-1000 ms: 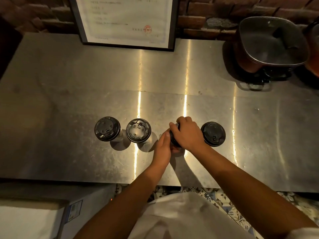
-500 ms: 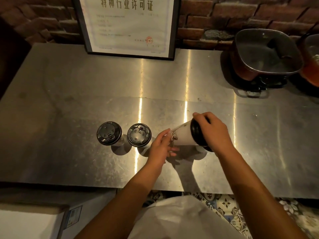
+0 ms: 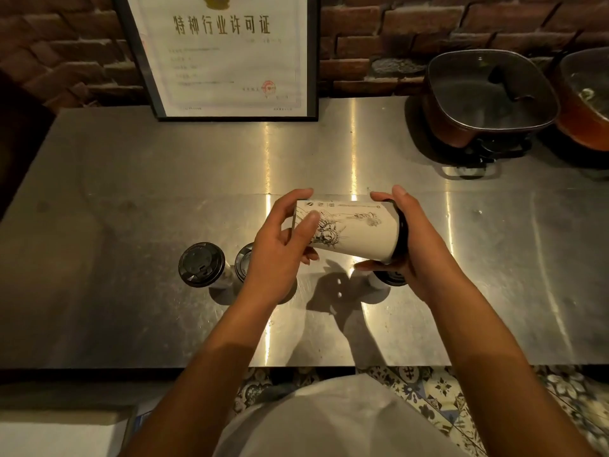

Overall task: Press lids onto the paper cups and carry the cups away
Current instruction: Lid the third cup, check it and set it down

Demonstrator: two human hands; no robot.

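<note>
A white paper cup (image 3: 357, 230) with a line drawing lies sideways in the air above the steel counter (image 3: 131, 199), its black lid (image 3: 402, 234) pointing right. My left hand (image 3: 280, 245) grips the cup's base end. My right hand (image 3: 417, 245) cups the lid end. A lidded cup (image 3: 201, 264) stands at the left. A second lidded cup (image 3: 243, 263) is mostly hidden behind my left hand. A third lidded cup (image 3: 390, 279) peeks out under my right hand.
A framed certificate (image 3: 224, 54) leans on the brick wall at the back. A square lidded pan (image 3: 487, 97) sits at the back right, with another pot (image 3: 586, 100) beside it. The counter's front edge runs just before my body.
The cup went from standing on the counter to being lifted and tipped sideways. It is now higher and held between both hands.
</note>
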